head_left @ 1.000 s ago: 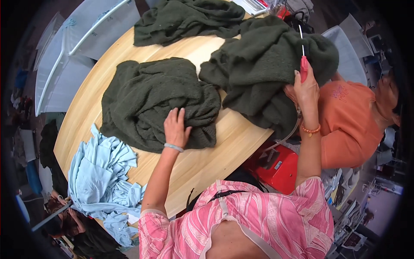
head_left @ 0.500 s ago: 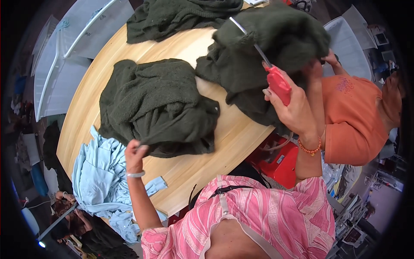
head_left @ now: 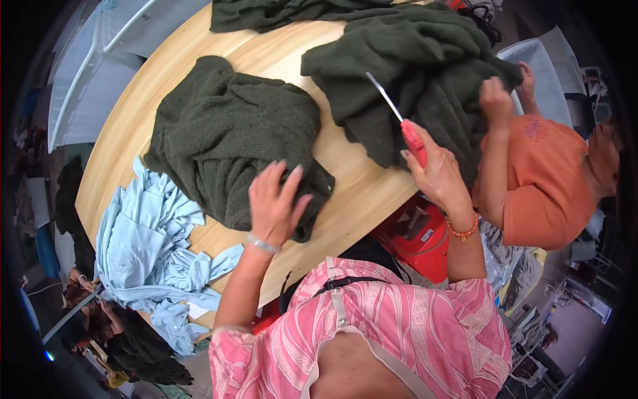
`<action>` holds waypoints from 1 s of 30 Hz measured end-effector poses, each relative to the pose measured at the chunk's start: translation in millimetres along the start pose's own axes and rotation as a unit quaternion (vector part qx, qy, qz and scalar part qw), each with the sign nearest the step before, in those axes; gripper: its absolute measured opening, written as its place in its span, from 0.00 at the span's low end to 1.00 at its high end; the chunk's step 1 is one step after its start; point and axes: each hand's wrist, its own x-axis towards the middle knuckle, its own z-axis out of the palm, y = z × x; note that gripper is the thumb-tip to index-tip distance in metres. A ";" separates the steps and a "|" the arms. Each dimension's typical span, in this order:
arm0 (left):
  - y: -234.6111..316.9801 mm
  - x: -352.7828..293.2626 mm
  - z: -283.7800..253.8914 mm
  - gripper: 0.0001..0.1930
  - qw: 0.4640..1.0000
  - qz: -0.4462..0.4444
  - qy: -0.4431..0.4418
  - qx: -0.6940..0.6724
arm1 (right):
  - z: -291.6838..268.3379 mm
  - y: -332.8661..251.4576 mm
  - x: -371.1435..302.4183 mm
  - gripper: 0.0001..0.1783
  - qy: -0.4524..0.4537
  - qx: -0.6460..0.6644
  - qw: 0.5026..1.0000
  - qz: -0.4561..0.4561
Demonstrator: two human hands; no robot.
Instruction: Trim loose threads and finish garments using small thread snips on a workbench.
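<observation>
My left hand [head_left: 274, 206] lies with fingers spread on the near side of a crumpled dark green fleecy garment [head_left: 226, 133]. In my right hand [head_left: 442, 173] is a tool with a red handle and a straight, thin metal shaft [head_left: 385, 95]; its exact kind I cannot make out. The shaft points up and away to the left, over a second dark green garment [head_left: 412, 50]. A co-worker's hand [head_left: 496, 100] grips that garment's right side. At the left, a heap of light blue cloth [head_left: 143, 239] hangs partly over the table edge.
More dark green cloth [head_left: 266, 16] lies at the far side of the wooden table [head_left: 133, 100]. White bins [head_left: 86, 86] stand at the far left and right. A red machine or case [head_left: 419, 239] sits below the right edge. A co-worker in an orange shirt [head_left: 541, 186] is close on the right.
My left hand has let go of the garment's near edge and moved right, onto its top. My right hand has lowered slightly with the tool. The co-worker's garment has settled and spread.
</observation>
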 end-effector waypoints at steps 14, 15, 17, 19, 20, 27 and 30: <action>-221.1 55.9 -85.0 0.23 0.881 -0.278 0.360 -0.132 | 86.3 38.5 -23.8 0.26 -0.014 0.071 0.994 -0.083; -233.5 50.2 -100.3 0.29 0.876 -0.263 0.402 0.037 | 95.8 28.5 -14.8 0.26 -0.063 0.100 0.991 -0.065; -229.5 53.4 -110.2 0.43 0.857 -0.264 0.396 0.199 | 118.6 25.0 2.0 0.26 -0.104 0.125 0.986 -0.038; -173.6 67.5 -84.7 0.39 0.894 -0.114 0.379 0.211 | 152.5 38.6 17.3 0.26 -0.093 0.161 0.979 -0.085; -136.3 70.4 -65.2 0.33 0.934 -0.083 0.317 0.143 | 155.6 37.9 23.0 0.26 -0.092 0.158 0.980 -0.080; -108.7 30.6 10.3 0.38 0.953 -0.043 -0.238 0.182 | 198.8 -0.7 56.8 0.30 -0.133 0.238 0.959 -0.082; -124.3 24.5 -2.3 0.31 0.969 -0.048 -0.206 0.125 | 216.6 -11.8 66.9 0.31 -0.160 0.264 0.947 -0.085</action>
